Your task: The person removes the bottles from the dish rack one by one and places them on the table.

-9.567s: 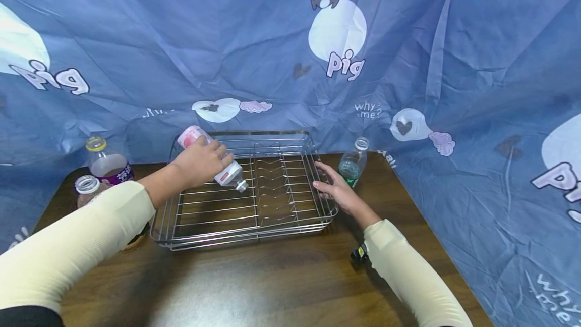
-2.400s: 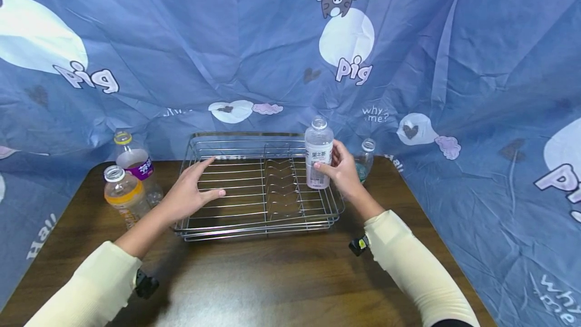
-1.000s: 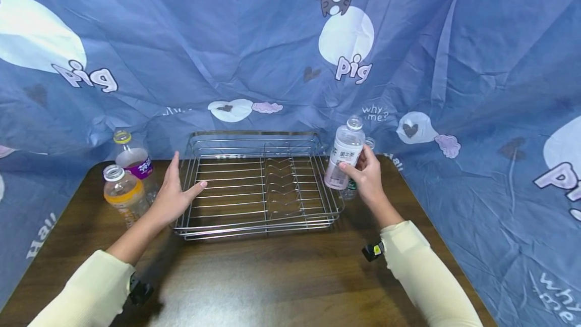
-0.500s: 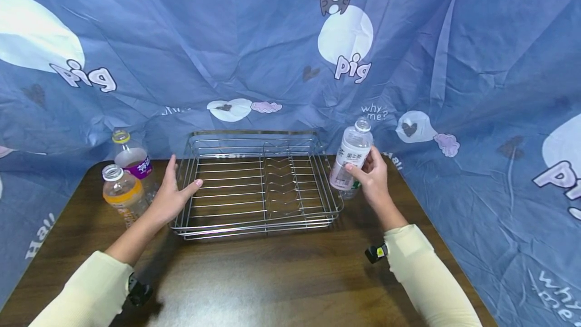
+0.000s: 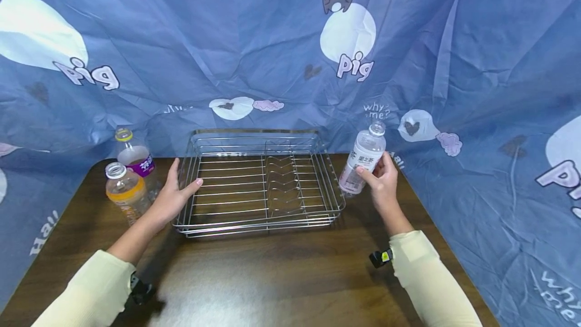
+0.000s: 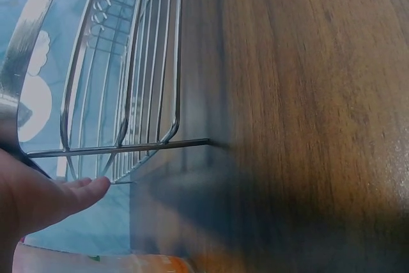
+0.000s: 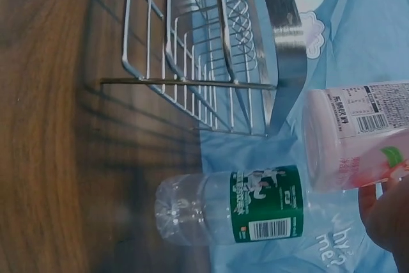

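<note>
My right hand (image 5: 382,181) grips a clear plastic bottle (image 5: 363,160) with a white and pink label, uncapped and slightly tilted. It is held above the table, just right of the wire dish rack (image 5: 236,227). In the right wrist view, its base (image 7: 323,151) is off the table, close to an upright bottle with a green label (image 7: 267,204). That bottle is almost wholly hidden behind the held one in the head view. My left hand (image 5: 172,197) is at the rack's left side, fingers straight and thumb spread over the rim; whether it touches the wire is hard to tell.
On the table's left, an orange-labelled bottle (image 5: 127,193) stands in front of a purple-labelled bottle (image 5: 141,165) with a yellow neck ring. The brown wooden table (image 5: 272,276) backs onto a blue printed cloth (image 5: 272,39).
Earlier my left hand held the pink-labelled bottle neck-down over the rack. My right hand then held it upright and carried it rightward past the rack's edge. My left hand moved back to the left rim.
</note>
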A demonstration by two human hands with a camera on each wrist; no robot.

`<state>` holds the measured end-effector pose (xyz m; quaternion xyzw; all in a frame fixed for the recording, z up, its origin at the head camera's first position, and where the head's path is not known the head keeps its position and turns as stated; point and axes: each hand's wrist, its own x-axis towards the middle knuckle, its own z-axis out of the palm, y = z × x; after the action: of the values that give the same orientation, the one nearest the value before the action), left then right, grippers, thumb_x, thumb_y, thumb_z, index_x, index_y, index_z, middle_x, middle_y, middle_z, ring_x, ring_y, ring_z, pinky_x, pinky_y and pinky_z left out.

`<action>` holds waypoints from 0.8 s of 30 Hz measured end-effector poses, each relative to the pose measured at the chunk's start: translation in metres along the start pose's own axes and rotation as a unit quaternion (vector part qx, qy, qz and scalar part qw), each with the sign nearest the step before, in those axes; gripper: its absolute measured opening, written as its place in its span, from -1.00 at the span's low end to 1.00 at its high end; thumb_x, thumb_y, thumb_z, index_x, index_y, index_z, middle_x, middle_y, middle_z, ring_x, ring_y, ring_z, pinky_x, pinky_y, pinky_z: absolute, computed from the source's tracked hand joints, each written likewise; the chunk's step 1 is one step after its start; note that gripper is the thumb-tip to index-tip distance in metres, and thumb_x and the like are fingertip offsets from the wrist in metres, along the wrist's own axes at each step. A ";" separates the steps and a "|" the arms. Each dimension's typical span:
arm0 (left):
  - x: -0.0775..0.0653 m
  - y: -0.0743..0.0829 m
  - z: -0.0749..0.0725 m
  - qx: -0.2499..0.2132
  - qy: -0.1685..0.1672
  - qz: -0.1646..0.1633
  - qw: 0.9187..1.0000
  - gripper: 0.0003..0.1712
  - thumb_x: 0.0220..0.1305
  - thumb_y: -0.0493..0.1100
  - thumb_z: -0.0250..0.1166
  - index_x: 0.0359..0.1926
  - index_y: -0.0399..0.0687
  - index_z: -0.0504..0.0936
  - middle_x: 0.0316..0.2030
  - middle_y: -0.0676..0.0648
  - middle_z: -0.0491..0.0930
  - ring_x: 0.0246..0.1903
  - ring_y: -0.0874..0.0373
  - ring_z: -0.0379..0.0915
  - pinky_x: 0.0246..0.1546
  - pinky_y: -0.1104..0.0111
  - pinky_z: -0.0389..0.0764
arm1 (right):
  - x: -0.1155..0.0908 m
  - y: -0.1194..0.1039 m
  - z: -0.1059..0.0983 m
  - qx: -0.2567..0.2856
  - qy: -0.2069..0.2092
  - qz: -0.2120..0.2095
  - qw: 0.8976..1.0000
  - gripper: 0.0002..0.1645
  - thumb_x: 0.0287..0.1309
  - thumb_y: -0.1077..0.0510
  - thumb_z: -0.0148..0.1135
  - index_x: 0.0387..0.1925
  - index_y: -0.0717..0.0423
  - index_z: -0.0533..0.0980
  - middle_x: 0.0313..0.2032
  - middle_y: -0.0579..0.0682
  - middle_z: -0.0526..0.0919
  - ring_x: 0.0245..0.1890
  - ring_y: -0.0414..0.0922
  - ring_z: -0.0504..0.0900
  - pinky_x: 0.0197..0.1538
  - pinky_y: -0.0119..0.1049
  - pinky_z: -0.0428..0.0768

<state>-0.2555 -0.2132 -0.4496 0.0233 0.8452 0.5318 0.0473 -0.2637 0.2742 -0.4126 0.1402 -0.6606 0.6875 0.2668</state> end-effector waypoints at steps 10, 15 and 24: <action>0.001 -0.005 0.002 -0.009 -0.010 -0.004 1.000 0.15 0.45 0.23 0.14 0.59 -0.01 -0.50 0.54 -0.45 -0.30 0.50 -0.41 -0.31 0.43 -0.28 -0.15 | -0.006 0.002 -0.014 0.001 0.035 -0.009 0.999 -0.45 -0.04 0.59 0.26 0.00 0.14 0.52 -0.18 0.00 0.69 -0.21 -0.15 0.67 -0.13 -0.38 0.62; 0.000 -0.007 0.003 -0.044 -0.029 -0.013 0.999 0.12 0.47 0.20 0.14 0.60 -0.03 -0.46 0.53 -0.47 -0.27 0.48 -0.44 -0.23 0.34 -0.30 0.15 | -0.010 0.004 -0.021 -0.001 0.055 -0.017 0.998 -0.45 -0.05 0.59 0.25 -0.01 0.14 0.52 -0.21 -0.01 0.69 -0.24 -0.16 0.66 -0.17 -0.40 0.60; -0.002 -0.009 0.000 -0.115 -0.054 -0.028 0.991 -0.04 0.54 0.13 0.06 0.62 0.02 -0.35 0.55 -0.40 -0.38 0.45 -0.46 -0.14 0.11 -0.28 0.48 | -0.018 0.013 -0.030 0.009 0.080 -0.013 0.997 -0.45 -0.03 0.59 0.24 0.01 0.16 0.51 -0.20 -0.01 0.69 -0.24 -0.16 0.66 -0.17 -0.40 0.61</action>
<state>-0.2532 -0.2172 -0.4577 0.0231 0.7747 0.6222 0.1102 -0.2509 0.3008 -0.4356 0.0958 -0.6291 0.6989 0.3264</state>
